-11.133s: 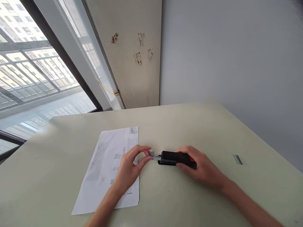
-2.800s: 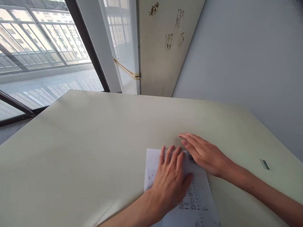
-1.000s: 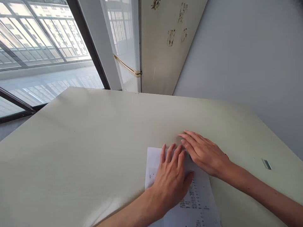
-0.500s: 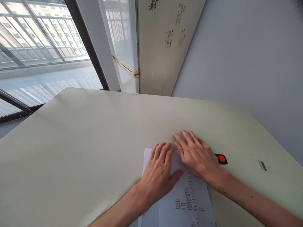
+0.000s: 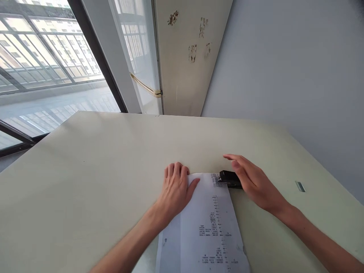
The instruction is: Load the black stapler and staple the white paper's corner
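Note:
Printed paper sheets (image 5: 207,223) lie on the pale table, with their far edge under the fingers of my left hand (image 5: 174,189). That hand is palm down, its fingers curled over the edge and its thumb spread out on the paper. A black stapler (image 5: 229,179) sits at the sheets' far right corner, its front end over the printed part. My right hand (image 5: 254,182) is beside and partly over the stapler, fingers stretched out and thumb apart. It hides the stapler's rear end, and whether it touches the stapler is unclear.
A small strip of staples (image 5: 300,186) lies on the table (image 5: 113,182) to the right. Beyond the far edge stand a refrigerator (image 5: 182,79), a grey wall (image 5: 278,68) and a window with railings at the left.
My right hand has lifted off the paper's top edge and moved right, uncovering the stapler's front. My left hand has shifted left, its fingers curling over the edge. The camera view has shifted slightly.

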The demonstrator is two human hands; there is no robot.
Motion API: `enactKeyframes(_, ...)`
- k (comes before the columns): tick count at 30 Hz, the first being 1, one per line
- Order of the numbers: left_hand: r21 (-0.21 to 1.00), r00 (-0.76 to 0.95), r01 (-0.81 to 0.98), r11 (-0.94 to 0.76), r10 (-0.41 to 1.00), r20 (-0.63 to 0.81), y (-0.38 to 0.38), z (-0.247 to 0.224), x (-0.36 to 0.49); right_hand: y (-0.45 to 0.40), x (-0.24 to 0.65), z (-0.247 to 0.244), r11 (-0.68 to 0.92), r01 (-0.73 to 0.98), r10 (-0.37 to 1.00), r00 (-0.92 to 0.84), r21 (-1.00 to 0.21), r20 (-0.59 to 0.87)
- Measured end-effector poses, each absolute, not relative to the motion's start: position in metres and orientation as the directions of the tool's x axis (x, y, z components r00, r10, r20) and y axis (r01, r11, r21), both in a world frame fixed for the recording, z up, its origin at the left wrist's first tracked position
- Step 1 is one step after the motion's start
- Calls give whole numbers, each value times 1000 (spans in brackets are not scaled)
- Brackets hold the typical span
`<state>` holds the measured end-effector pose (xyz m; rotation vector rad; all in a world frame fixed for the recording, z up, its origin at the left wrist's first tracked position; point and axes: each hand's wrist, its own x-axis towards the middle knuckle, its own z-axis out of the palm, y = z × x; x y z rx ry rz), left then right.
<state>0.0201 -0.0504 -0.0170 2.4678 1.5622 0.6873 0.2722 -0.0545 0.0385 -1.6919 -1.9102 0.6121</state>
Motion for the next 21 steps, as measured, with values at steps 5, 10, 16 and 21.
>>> enactKeyframes(5,371,359,817,-442,892,273,-42,-13,11,-102,295,38,49,763,985,70,-644,158)
enactKeyframes(10,412,488,729,-547,837,248,-31,-5,-1,-145,297,31,-6,691,975,166,-722,150)
enactKeyframes(16,422,524,604,-676,736,429,-33,4,-5,-169,263,21,-160,487,967,250,-859,-39)
enactKeyframes(21,441,506,482,-757,652,566,-38,11,0,-172,232,15,-232,303,968,170,-924,-187)
